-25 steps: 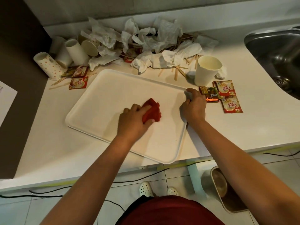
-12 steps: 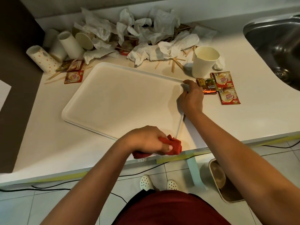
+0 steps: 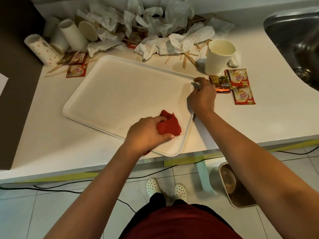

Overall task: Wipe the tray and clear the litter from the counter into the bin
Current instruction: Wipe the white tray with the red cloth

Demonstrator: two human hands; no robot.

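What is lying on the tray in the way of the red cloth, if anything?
Nothing visible. The left hand holds the red cloth at the near right corner of the tray, whose surface is bare. The right hand grips only its right rim. The tissues and cups lie beyond it.

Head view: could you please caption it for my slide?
Left hand wipes the tray with a red cloth; right hand steadies its edge.

The white counter (image 3: 51,145) carries a cream tray (image 3: 120,94), crumpled tissues (image 3: 155,23), paper cups (image 3: 219,56), wooden sticks (image 3: 185,60) and creamer packets (image 3: 240,87).
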